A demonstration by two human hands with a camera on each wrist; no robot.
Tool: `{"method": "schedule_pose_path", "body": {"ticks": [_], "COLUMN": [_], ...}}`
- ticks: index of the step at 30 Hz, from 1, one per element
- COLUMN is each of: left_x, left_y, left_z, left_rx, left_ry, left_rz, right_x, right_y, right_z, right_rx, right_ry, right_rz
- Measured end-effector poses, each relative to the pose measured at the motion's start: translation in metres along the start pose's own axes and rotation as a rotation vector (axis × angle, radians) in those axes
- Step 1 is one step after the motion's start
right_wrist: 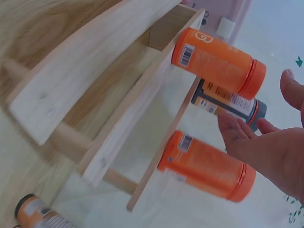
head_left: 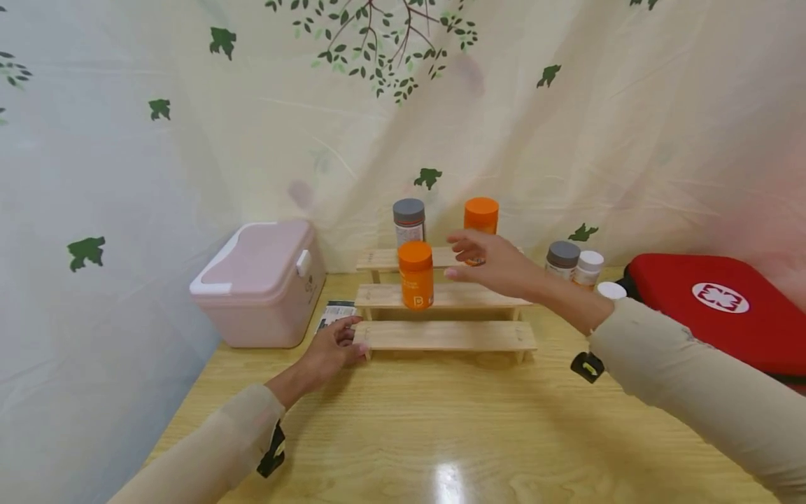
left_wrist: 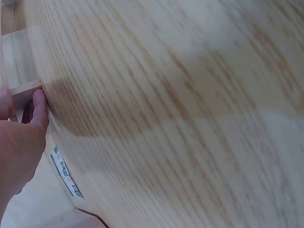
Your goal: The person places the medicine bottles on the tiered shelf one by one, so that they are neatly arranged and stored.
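A three-tier wooden rack (head_left: pixel 444 336) stands on the table. My left hand (head_left: pixel 330 350) grips the left end of its lowest tier; in the left wrist view the thumb and fingers (left_wrist: pixel 41 110) pinch the wooden piece. An orange bottle (head_left: pixel 417 280) stands on the middle tier. On the top tier are a grey-capped bottle (head_left: pixel 409 222) at left and a second orange bottle (head_left: pixel 481 213) at right, partly hidden behind my right hand (head_left: pixel 494 262). That hand hovers above the rack with loosely bent fingers, holding nothing; the right wrist view shows it beside the bottle caps.
A pink lidded box (head_left: pixel 258 287) stands left of the rack, with a printed paper (head_left: pixel 336 310) beside it. Right of the rack are a grey-capped bottle (head_left: pixel 562 257) and white-capped bottles (head_left: pixel 589 264), partly behind my right forearm. A red case (head_left: pixel 711 315) lies at the far right.
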State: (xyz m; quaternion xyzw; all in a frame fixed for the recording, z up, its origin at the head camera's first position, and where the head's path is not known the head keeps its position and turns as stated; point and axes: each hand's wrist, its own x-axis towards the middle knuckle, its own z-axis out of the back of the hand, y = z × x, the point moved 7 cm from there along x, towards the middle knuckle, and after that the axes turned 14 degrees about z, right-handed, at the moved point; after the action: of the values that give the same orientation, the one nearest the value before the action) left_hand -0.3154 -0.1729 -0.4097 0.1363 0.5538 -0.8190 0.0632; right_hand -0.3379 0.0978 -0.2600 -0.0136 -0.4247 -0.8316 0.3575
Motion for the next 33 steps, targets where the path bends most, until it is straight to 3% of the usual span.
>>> {"method": "schedule_pose_path", "body": {"ticks": [8,15,20,26,33], "left_x": [-0.001,0.002,0.001,0.000,-0.001], "left_y": [0.001,0.001,0.000,-0.003,-0.002], "left_z": [0.000,-0.001,-0.001,-0.001,-0.001], "left_rx": [0.027,0.019,0.012,0.009,-0.006], "left_ry": [-0.003,0.020,0.025,0.028,0.013], "left_rz": [0.014,-0.002,0.000,-0.003,0.015], "right_x": [-0.063,-0.117,-0.145,-0.167,-0.174], "right_y": [-0.004,-0.033,-0.054,-0.070,-0.079], "right_z": [0.040,0.073,0.087,0.097,0.099], "right_rx": [-0.088,-0.234,-0.272,-0.278,-0.289], "right_ry": [-0.037,-0.063,-0.077,-0.081,-0.055], "right_rz": [0.003,-0.125,-0.210,-0.240,-0.270]}}
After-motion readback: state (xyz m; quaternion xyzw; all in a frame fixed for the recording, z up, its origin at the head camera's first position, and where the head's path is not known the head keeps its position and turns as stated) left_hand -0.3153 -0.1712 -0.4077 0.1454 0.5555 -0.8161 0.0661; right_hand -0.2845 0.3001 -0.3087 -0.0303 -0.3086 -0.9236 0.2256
